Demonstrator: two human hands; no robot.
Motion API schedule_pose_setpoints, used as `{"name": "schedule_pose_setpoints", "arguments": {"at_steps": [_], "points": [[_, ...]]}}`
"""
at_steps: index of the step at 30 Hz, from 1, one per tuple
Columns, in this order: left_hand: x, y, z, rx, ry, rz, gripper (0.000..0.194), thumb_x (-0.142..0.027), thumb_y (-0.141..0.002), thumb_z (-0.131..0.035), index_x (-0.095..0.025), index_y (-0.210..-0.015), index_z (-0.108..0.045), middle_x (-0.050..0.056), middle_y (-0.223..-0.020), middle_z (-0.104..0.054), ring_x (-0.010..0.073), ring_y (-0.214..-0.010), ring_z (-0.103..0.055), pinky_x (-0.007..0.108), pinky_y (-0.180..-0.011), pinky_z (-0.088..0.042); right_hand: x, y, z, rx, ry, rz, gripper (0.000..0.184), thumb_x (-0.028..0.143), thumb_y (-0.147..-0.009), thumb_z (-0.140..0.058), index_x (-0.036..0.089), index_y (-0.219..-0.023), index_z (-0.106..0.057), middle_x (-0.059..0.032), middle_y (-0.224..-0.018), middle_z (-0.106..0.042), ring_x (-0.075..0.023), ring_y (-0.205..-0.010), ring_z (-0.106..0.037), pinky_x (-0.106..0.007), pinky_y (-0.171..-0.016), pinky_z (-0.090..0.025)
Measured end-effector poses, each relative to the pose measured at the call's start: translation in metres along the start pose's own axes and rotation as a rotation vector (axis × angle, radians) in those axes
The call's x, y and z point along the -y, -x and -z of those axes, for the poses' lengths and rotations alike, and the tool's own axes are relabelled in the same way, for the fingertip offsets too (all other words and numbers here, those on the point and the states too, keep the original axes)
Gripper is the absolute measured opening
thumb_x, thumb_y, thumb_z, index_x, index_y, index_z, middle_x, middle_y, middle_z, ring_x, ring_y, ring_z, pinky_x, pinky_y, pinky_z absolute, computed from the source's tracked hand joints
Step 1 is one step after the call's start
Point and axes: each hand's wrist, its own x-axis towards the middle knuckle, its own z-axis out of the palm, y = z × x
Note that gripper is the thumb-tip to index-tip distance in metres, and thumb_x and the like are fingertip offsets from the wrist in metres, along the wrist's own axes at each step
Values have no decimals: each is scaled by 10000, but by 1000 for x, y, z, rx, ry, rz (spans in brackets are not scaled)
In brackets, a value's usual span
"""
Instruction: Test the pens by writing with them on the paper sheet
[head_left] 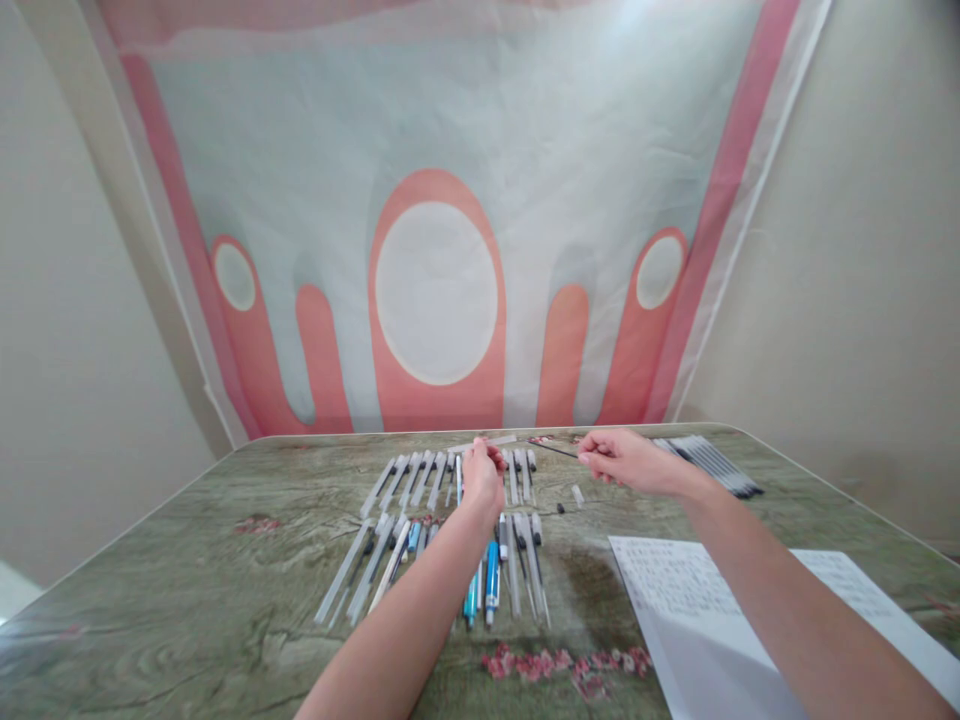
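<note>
Inspection finds the right hand (622, 462) pinching a thin dark rod (553, 449), fingers narrow, tip directed toward the left hand (485, 478). We see a slim translucent plastic tube (504, 440) at the left fingertips; we cannot tell whether they grip it. We judge rod-and-tube handling is in hand; any next move calls for careful alignment. Both forearms (424, 605) reach forward over the wood-patterned table (195, 570).

We count one left hand (484, 480), one right hand (626, 462), one thin dark rod (553, 449), one black piece (560, 508), one clear piece (577, 496), two rows of pens (341, 575), one far-right bundle of sticks (714, 466), and three far white circles (436, 293).
</note>
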Motion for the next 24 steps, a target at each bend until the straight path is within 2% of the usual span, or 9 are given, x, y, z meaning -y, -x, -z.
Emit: {"name": "schedule_pose_setpoints", "arguments": {"at_steps": [9, 14, 17, 20, 22, 24], "points": [[3, 6, -1, 74, -92, 34, 149, -288, -790, -459, -153, -726, -451, -54, -536, -438, 47, -430, -405, 169, -439, -287, -7, -4, -2, -30, 10, 28, 227, 359, -752, -481, 149, -782, -562, 5, -562, -549, -99, -486, -484, -207, -432, -354], [2, 11, -4, 87, -103, 61, 138, -260, -808, -429, -150, -729, -457, -55, -508, -424, 48, -411, -400, 162, -426, -283, -7, -6, 2, -192, 115, 71, 233, 350, -757, -472, 148, -753, -587, 7, -574, -550, -99, -503, -471, -211, -456, -348], [2, 14, -6, 80, -78, 120, 124, -231, -815, -425, -148, -729, -460, -46, -516, -440, 47, -409, -411, 158, -423, -298, -3, -6, 4, -309, 176, 121, 221, 337, -769, -461, 161, -750, -593, 9, -594, -560, -103, -531, -481, -213, -479, -352], [4, 18, -8, 103, -44, 191, 115, -210, -820, -424, -146, -737, -471, -37, -525, -452, 48, -408, -423, 156, -407, -302, 3, -5, 0, -367, 189, 147, 204, 327, -768, -471, 169, -754, -599, 2, -626, -587, -110, -561, -507, -219, -511, -375], [7, 23, -10, 132, -19, 260, 124, -208, -823, -429, -139, -733, -481, -26, -535, -469, 52, -419, -441, 158, -411, -326, 5, -6, -7, -365, 149, 144, 203, 330, -766, -476, 169, -761, -600, -6, -651, -604, -114, -571, -525, -222, -515, -395], [9, 27, -12, 161, 18, 345, 129, -205, -823, -439, -131, -731, -491, -12, -551, -489, 57, -438, -465, 164, -433, -363, 4, -9, -15, -305, 49, 128, 218, 341, -765, -481, 167, -829, -596, -15, -677, -616, -120, -577, -543, -220, -495, -415]]}}
